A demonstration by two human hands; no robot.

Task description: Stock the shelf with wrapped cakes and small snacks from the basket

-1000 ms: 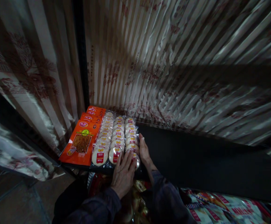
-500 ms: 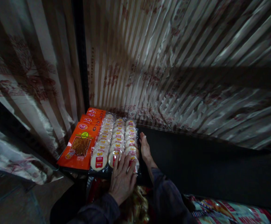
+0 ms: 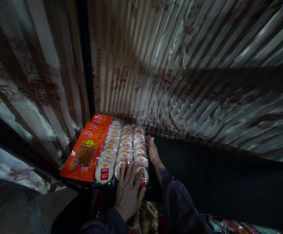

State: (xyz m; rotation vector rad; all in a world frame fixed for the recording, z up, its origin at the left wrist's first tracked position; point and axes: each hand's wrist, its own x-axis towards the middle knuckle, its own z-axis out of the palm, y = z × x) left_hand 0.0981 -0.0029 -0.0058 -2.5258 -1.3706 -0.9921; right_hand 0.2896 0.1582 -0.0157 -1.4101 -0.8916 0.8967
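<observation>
Three rows of clear-wrapped round white rice crackers (image 3: 104,170) lie overlapping on a black shelf (image 3: 217,175). My left hand (image 3: 129,190) rests with spread fingers on the front packs of the middle and right rows. Along the outer side of the right row stands my right hand (image 3: 153,152), on edge, fingers straight and palm toward the packs. Neither hand is wrapped around anything. To the left of the crackers lie several overlapping orange snack bags (image 3: 83,157), each front showing brown sticks in a picture.
Striped, printed plastic sheeting (image 3: 156,65) hangs behind the shelf and at its left. A dark upright post (image 3: 85,58) stands at the back left corner. Below the shelf's front edge are colourful packages (image 3: 231,226) and shiny golden wrapped items (image 3: 147,217).
The view has shifted slightly, so the packs and hands appear a little lower. My hands keep nearly the same places, left on the front packs, right against the row's side.
</observation>
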